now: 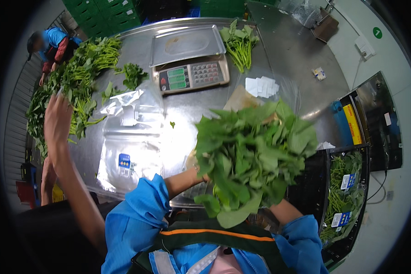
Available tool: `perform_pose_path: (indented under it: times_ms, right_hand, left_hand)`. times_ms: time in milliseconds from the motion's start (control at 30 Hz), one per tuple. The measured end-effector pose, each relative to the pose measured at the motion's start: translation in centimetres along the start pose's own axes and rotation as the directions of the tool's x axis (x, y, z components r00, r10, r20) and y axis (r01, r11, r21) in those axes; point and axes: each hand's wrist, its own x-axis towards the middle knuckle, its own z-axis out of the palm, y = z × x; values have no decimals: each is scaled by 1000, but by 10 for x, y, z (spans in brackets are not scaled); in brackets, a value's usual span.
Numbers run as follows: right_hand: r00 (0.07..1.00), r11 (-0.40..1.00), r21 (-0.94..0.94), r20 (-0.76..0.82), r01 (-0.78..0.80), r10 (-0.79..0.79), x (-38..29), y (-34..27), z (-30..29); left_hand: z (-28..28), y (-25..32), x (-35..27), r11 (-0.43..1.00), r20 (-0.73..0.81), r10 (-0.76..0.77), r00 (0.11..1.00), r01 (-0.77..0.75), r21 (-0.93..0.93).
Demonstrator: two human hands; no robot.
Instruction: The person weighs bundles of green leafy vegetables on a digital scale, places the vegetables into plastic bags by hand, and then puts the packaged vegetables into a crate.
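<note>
A big bunch of leafy greens (253, 150) is raised in front of my chest, its broad leaves towards the camera. My left hand (202, 175) grips it from the left, with the fingers mostly covered by leaves. From the right, my right wrist (281, 206) runs in under the bunch; that hand is hidden behind the leaves. Left of the bunch, clear plastic bags (133, 144) with a printed blue label lie on the steel table (179, 118). Beyond it, white labels or slips (261, 86) rest on plastic film.
A digital scale (191, 73) with a steel pan stands at the back. Another bunch (240, 44) lies beside it. At left, a co-worker's bare arm (60, 137) reaches to piled greens (78, 75); another person (54, 44) stands beyond. A black crate (366, 191) holds bagged greens at right.
</note>
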Motion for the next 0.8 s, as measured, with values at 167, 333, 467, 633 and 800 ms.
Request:
perform_pose_path:
  times_ms: [167, 333, 467, 633, 800]
  right_hand:
    - [990, 983, 132, -28, -130, 135, -49, 19, -20]
    - [926, 915, 237, -116, -326, 360, -95, 46, -43]
    - [915, 896, 284, -121, -341, 386, -97, 48, -37]
    - [961, 926, 292, -60, -241, 269, -65, 20, -7]
    - [982, 947, 309, -134, -87, 134, 7, 8, 26]
  left_hand:
    - [9, -15, 12, 994, 78, 17, 997, -8, -113]
    - [12, -21, 17, 977, 148, 71, 986, -39, -212]
    - [6, -27, 17, 968, 192, 90, 977, -40, -248]
    - [1, -31, 11, 947, 217, 166, 962, -94, -307]
    - [-25, -19, 9, 870, -15, 375, 927, -357, -340]
